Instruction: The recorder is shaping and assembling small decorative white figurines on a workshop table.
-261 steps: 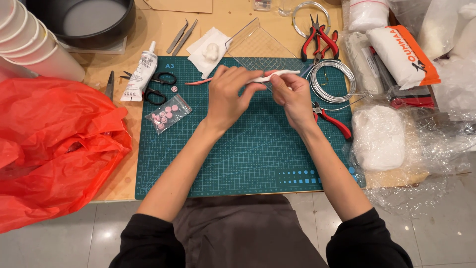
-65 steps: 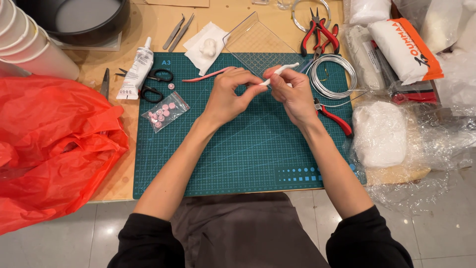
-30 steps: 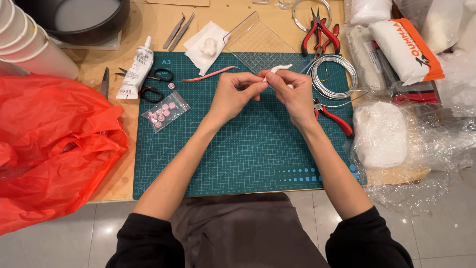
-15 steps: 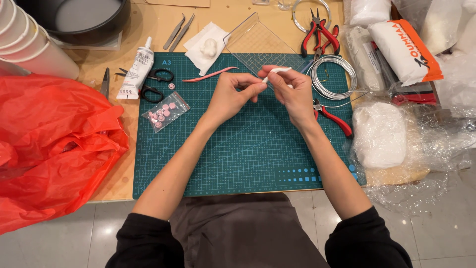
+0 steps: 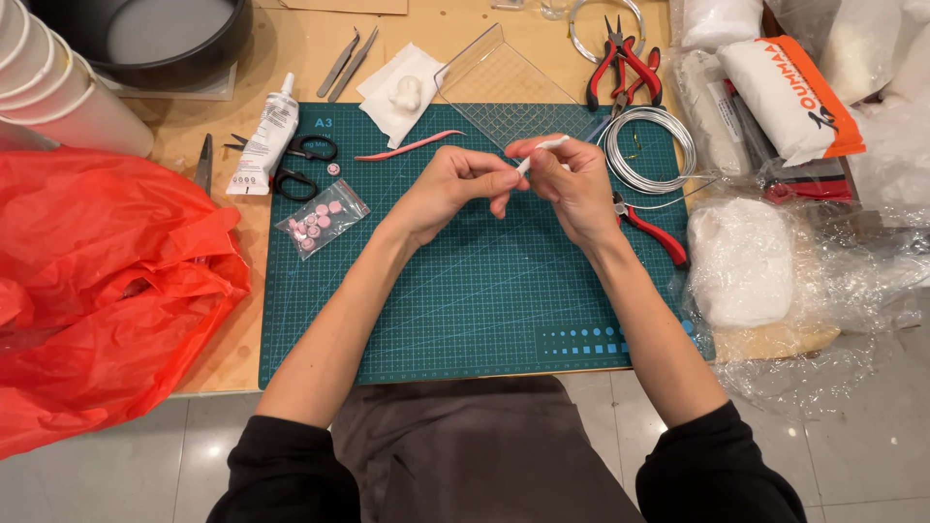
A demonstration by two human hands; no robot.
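Both hands raised over the green cutting mat (image 5: pixel 465 310). Left hand (image 5: pixel 450 189) and right hand (image 5: pixel 572 184) meet fingertip to fingertip; fingers of both closed around a thin white stick (image 5: pixel 539 150), its far end poking up past the right fingers. Wire coil (image 5: pixel 647 147) just right of the right fingers; red-handled pliers (image 5: pixel 651 230) near that wrist. Pink strip (image 5: pixel 407 146) lies beyond the left fingers; small bag of pink beads (image 5: pixel 320 218) well left.

A hobby craft corner; a wooden desk (image 5: pixel 291 73) carries a green cutting mat (image 5: pixel 465 291), red-handled pliers (image 5: pixel 625 63), coiled wire (image 5: pixel 647 150), tweezers (image 5: pixel 347 60), a glue tube (image 5: pixel 266 136).
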